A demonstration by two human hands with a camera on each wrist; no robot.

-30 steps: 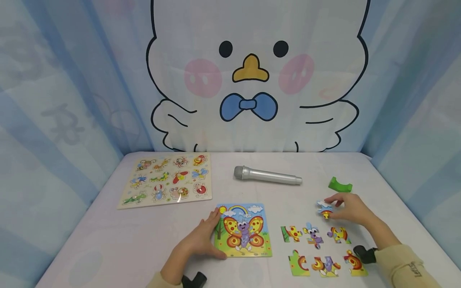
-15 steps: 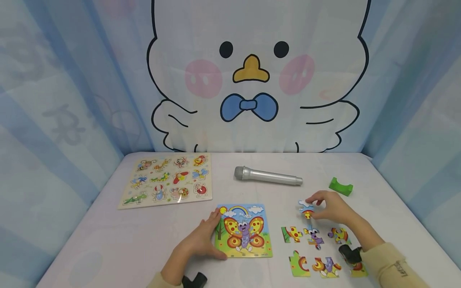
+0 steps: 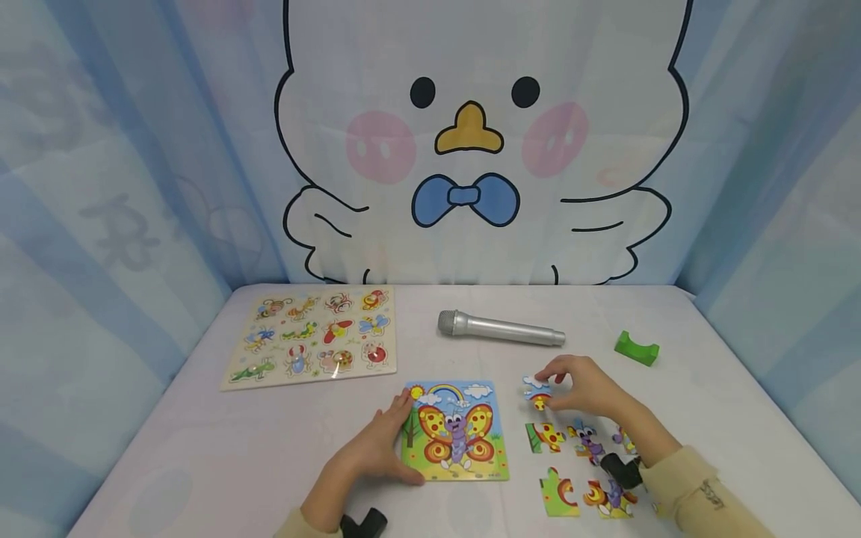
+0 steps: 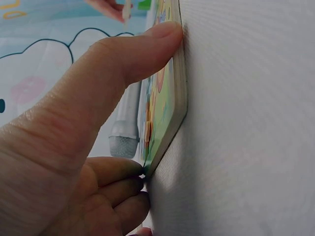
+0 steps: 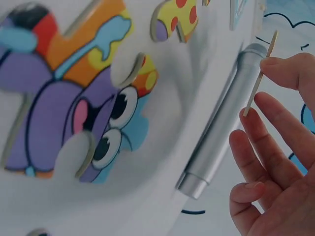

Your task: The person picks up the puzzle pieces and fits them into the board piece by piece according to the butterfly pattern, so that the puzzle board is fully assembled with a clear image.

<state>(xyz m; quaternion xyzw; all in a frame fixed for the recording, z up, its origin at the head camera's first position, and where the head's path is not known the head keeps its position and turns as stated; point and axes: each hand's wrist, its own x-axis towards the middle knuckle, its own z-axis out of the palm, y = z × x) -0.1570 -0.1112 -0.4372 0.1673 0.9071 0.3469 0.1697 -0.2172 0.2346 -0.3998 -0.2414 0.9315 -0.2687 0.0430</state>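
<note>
A curtain [image 3: 471, 246] with a cartoon bird hangs behind the white table [image 3: 202, 463]. At the table's far left lies an insect board [image 3: 312, 338]; nearer the middle, a butterfly board [image 3: 457, 437]. A silver microphone [image 3: 504, 329] lies beyond. The left hand [image 3: 377, 447] is spread, touching the butterfly board's left and near edges. The right hand [image 3: 581, 387] pinches a cloud-printed puzzle piece [image 3: 536, 393] between thumb and fingers, right of that board, near other loose pieces [image 3: 558, 495].
</note>
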